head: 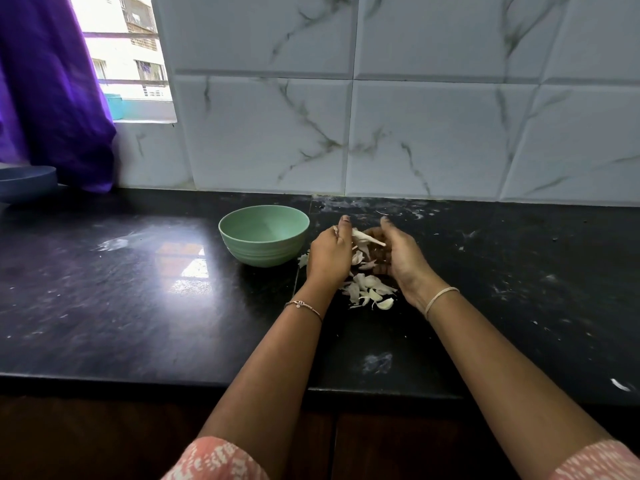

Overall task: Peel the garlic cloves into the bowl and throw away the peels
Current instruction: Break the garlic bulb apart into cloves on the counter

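Garlic cloves and loose peels (370, 291) lie heaped on the black worktop (138, 323), just right of the green bowl (256, 251). Above the heap the left hand (329, 252) and right hand (401, 254) meet, fingers of both curled and pinching one pale garlic piece (369, 238) between them. A bracelet (304, 306) rings the left wrist, a pale band (441, 299) the right. A single clove (385, 304) lies at the heap's near edge

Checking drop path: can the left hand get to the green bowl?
Probably yes. The left hand sits just right of the green bowl, only a peel scrap between; its grip is on the garlic.
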Motion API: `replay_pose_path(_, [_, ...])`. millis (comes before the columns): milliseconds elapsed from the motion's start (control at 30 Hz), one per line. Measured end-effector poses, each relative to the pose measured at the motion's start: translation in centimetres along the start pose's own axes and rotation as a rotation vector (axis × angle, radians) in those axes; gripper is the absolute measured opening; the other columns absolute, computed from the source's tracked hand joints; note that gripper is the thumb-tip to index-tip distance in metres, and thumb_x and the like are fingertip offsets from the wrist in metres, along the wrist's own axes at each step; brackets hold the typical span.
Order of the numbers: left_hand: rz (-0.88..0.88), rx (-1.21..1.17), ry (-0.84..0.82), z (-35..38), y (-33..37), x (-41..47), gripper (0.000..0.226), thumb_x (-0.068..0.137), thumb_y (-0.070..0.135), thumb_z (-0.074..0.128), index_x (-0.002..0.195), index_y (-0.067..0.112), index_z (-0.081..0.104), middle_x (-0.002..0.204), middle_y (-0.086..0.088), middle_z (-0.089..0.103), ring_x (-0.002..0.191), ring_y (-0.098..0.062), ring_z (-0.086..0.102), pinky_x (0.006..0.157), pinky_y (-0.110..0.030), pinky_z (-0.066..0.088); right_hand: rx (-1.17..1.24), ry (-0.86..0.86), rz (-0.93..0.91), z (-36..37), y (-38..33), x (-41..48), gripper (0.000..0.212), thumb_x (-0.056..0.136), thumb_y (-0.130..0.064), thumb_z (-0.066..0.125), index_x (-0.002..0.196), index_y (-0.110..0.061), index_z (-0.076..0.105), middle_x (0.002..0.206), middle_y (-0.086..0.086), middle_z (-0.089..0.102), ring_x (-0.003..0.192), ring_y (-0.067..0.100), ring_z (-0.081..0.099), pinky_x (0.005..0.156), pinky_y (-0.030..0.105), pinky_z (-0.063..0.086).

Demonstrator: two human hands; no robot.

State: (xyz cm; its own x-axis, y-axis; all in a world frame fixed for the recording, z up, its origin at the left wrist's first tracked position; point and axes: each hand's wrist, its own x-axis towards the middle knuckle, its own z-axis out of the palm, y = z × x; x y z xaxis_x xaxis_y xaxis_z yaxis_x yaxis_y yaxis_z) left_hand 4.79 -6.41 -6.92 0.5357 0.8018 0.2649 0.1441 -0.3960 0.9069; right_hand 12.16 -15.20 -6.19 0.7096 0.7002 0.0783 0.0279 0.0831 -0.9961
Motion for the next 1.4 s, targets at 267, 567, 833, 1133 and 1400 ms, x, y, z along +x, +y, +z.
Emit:
replay_pose_path(267, [-0.042, -0.021, -0.004, 0.0, 0.0, 0.2, 0.051, 0.103, 0.044, 0.034, 0.065, 0.015, 0.052, 0.065, 0.001, 0.054, 0.069, -0.019, 0.052, 0.061, -0.031, 0.032, -0.425, 0.023, -0.413, 0.2, 1.8, 0.8, 0.013, 0.089, -0.021, 0.07, 0.096, -0.01, 0.07, 0.086, 0.007, 0.072, 0.082, 0.027, 0.068, 0.077, 0.042, 0.054])
replay_pose_path(567, [0.048, 0.124, 0.008, 0.1, 0.2, -0.7, 0.05, 0.101, 0.054, 0.027, 0.069, 0.022, 0.047, 0.074, 0.001, 0.059, 0.079, -0.024, 0.058, 0.065, -0.033, 0.039, -0.089, -0.038, -0.28, 0.5, 1.5, 0.2, 0.033, 0.1, -0.029, 0.051, 0.107, -0.001, 0.068, 0.103, 0.013, 0.073, 0.094, 0.013, 0.068, 0.082, 0.022, 0.054])
replay_pose_path(833, [0.248, 0.295, -0.056, 0.6, -0.1, -1.5, 0.037, 0.102, 0.053, 0.019, 0.092, 0.022, 0.037, 0.091, -0.01, 0.065, 0.088, -0.035, 0.06, 0.074, -0.043, 0.047, 0.024, -0.005, -0.096, 0.7, 0.7, 0.0, 0.028, 0.102, -0.03, 0.046, 0.095, -0.013, 0.066, 0.083, 0.003, 0.065, 0.079, 0.018, 0.06, 0.065, 0.027, 0.049])
replay_pose_path(1133, [0.239, 0.241, -0.001, 0.4, 0.3, -1.7, 0.045, 0.101, 0.055, 0.024, 0.082, 0.028, 0.054, 0.082, 0.0, 0.067, 0.084, -0.026, 0.063, 0.072, -0.038, 0.049, 0.084, -0.067, -0.106, 0.8, 0.4, -0.4, 0.029, 0.098, -0.039, 0.052, 0.089, -0.016, 0.066, 0.075, 0.0, 0.065, 0.066, 0.013, 0.054, 0.06, 0.027, 0.043])
replay_pose_path(1400, [0.366, 0.585, 0.101, 0.3, 0.8, -2.2, 0.046, 0.104, 0.047, 0.022, 0.099, 0.016, 0.055, 0.091, -0.01, 0.069, 0.088, -0.036, 0.063, 0.064, -0.034, 0.031, 0.19, -0.034, -0.002, 0.7, 0.1, -0.3, 0.027, 0.097, -0.031, 0.054, 0.076, -0.017, 0.061, 0.058, -0.005, 0.045, 0.044, 0.003, 0.036, 0.041, 0.015, 0.029])
